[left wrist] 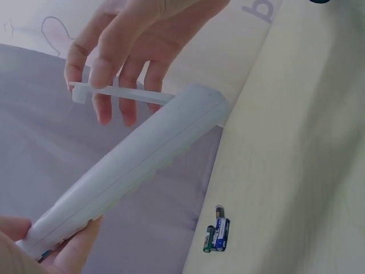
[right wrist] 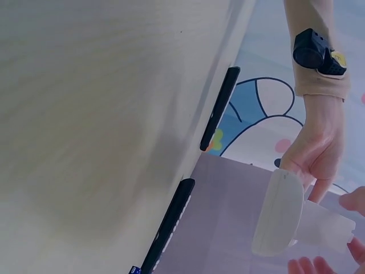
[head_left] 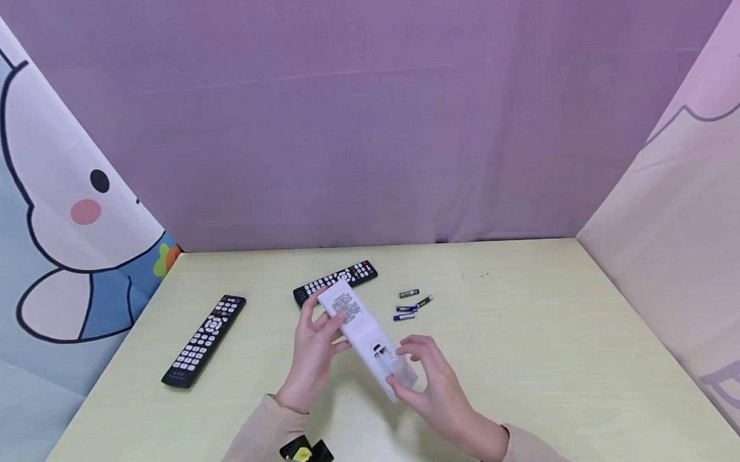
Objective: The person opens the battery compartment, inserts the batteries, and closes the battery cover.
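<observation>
Between two hands point(head_left: 313, 359) point(head_left: 442, 395), one white remote point(head_left: 362, 332)

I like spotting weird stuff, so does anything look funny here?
Yes: the battery cover juts out from the white remote instead of lying flat, pinched by the right hand. Loose batteries lie at mixed angles on the table. Nothing looks spilled.

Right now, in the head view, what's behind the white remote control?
Past the upper end of the white remote control: a black remote control on the table, many buttons showing, part of its near edge covered.
</observation>
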Tool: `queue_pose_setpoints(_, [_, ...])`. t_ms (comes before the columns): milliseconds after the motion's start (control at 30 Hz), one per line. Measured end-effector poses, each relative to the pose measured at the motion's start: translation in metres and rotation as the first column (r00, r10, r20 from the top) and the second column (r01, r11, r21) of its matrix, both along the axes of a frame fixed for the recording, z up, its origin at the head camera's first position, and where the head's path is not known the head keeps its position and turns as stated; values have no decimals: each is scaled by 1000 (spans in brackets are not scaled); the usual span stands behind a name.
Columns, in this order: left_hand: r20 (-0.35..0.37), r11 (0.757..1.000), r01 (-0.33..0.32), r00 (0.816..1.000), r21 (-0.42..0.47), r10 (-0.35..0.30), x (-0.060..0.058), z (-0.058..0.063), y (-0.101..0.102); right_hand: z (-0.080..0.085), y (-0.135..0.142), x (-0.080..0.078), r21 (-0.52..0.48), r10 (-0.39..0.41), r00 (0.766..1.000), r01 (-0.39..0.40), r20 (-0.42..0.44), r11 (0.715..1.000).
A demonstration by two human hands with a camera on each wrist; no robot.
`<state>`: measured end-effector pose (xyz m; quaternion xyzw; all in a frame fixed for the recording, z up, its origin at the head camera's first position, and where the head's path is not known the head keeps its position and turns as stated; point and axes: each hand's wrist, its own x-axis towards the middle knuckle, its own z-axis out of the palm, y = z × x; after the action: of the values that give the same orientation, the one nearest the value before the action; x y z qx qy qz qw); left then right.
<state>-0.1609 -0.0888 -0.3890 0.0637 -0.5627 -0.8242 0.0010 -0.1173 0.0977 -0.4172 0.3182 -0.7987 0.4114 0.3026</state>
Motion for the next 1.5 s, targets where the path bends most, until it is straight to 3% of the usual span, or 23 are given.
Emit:
queue_pose_setpoints(133, [0, 1000, -9, 1000, 2, 9, 0, 0, -2, 2, -2, 1, -88, 43, 999, -40, 30, 995])
queue_pose_setpoints(333, [6, 1000, -20, 1000, 15, 20, 1, 1, -2, 28, -8, 14, -147, 46, 997, -35, 68, 989])
queue_pose_setpoints(567, [14, 999, -23, 1000, 27, 23, 0, -1, -2, 30, -10, 16, -177, 34, 989, -8, 142, 984])
queue_pose_setpoints(700, [14, 1000, -21, 1000, 22, 21, 0, -2, -2, 27, -9, 16, -209, 55, 982, -16, 183, 978])
queue_pose_setpoints(1000, [28, 1000, -15, 999, 15, 15, -1, -4, -4, 3, 2, 1, -319, 139, 956, -51, 259, 946])
queue_pose_setpoints(1233, [39, 1000, -11, 999, 6, 11, -1, -4, -10, 9, 16, -8, -283, 86, 962, -10, 258, 959])
queue_pose_setpoints(1500, [70, 1000, -28, 997, 12, 27, -1, -4, -17, 29, 33, -12, -175, -18, 964, 67, 266, 982])
